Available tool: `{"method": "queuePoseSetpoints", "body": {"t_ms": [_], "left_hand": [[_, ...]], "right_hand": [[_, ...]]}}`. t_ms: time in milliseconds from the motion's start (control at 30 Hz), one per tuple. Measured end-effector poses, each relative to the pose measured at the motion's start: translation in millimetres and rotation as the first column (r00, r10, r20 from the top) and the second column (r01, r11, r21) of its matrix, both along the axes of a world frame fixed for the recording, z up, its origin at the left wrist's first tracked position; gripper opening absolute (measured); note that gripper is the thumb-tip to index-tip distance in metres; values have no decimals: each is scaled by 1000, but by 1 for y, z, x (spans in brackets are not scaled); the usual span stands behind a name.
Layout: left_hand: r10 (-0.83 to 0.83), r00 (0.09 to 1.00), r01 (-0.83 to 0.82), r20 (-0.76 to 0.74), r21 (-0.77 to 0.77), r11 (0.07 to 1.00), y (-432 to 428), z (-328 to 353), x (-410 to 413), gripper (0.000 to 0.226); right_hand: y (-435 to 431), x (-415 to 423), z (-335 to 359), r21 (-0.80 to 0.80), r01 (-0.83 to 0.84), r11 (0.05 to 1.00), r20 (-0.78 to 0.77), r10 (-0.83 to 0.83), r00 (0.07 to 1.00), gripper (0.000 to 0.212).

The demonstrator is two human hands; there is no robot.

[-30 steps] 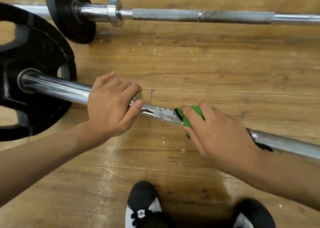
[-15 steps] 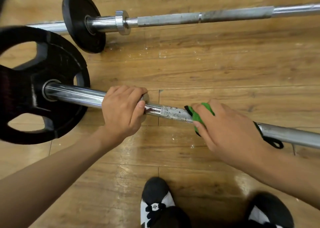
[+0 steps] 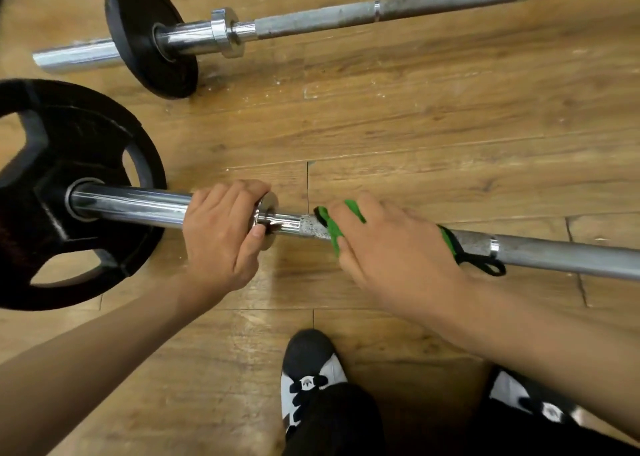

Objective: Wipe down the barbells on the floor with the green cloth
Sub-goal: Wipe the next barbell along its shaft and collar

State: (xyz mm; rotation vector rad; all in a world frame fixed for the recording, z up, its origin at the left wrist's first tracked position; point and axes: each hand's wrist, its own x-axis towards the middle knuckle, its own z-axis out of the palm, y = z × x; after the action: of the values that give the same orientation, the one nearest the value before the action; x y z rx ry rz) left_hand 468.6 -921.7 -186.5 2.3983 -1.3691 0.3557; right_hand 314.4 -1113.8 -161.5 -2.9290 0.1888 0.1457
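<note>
While the left hand (image 3: 221,234) is wrapped closed around the near chrome steel barbell (image 3: 131,206) at its collar, just right of the large black weight plate (image 3: 52,192), the right hand (image 3: 391,248) presses the green cloth (image 3: 334,227) around the shaft. Beyond both hands, a second steel barbell (image 3: 381,9) lies on the wooden floor (image 3: 415,126).

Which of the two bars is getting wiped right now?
The near barbell, the one with the big black plate with holes. Both hands are on it, and the green cloth is wrapped around it. The far barbell lies untouched.
</note>
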Motion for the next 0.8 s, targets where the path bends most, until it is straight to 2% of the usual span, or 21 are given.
{"method": "queuePoseSetpoints", "body": {"t_ms": [133, 200, 333, 433, 567, 667, 800], "left_hand": [[-17, 999, 19, -33, 61, 998, 12, 5, -15, 78], [-48, 997, 56, -68, 123, 991, 19, 10, -19, 76], [-74, 986, 107, -150, 231, 967, 33, 16, -25, 73], [-82, 984, 119, -159, 238, 964, 40, 15, -31, 72], [-110, 985, 135, -133, 199, 971, 46, 11, -35, 67], [-128, 985, 149, -119, 190, 970, 47, 10, -37, 66], [-123, 988, 139, -98, 181, 974, 49, 9, -38, 67]], "right_hand": [[-15, -45, -4, -21, 40, 999, 24, -40, 999, 52], [1, -36, -4, -24, 64, 998, 37, -63, 997, 50], [52, 17, 1, 46, -63, 997, 61, 60, 996, 51], [62, 21, 1, 51, -86, 995, 8, 86, 996, 52], [16, -34, 1, 38, -93, 995, -56, 95, 994, 53], [-19, -75, 0, -48, -102, 994, -10, 102, 995, 53], [2, -62, -5, -71, -71, 995, 68, 76, 995, 59]]}}
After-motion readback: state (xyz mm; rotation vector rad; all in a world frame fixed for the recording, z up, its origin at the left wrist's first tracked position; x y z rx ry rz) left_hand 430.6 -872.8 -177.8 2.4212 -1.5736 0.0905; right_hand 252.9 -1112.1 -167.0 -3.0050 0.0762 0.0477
